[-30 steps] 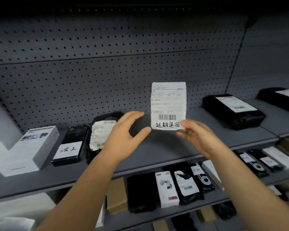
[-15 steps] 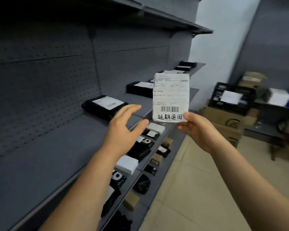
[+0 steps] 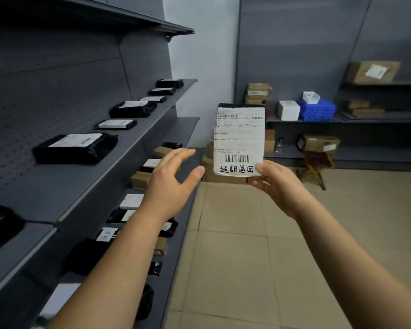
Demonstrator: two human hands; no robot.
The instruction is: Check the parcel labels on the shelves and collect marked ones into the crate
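**A:** Head view, then. What have you got?

**Me:** A parcel [image 3: 239, 141], upright in front of me, out over the floor [image 3: 247, 245] and off the shelves [image 3: 119, 148] on my left. My right hand [image 3: 277, 184] pinches its lower right corner, thumb on the label face. My left hand [image 3: 170, 184] is just left of it, fingers spread and loose, touching nothing.

**A:** Marked?

**Me:** Yes. Handwritten characters sit under the barcode, so I judge the check done for this one and the carry to the crate in hand.

**A:** Where is the crate?

**Me:** I can't say for sure. Far right, on a low shelf, there's a blue crate [image 3: 317, 110] with a white basket [image 3: 310, 97] on it, beside a white box [image 3: 288, 110]. Whether that's the one meant, I can't tell.

**A:** Next move?

**Me:** Find the crate and walk the parcel over. The corner pinch is slight, so I'd bring the left hand under it. Other parcels lie unchecked on the shelves.
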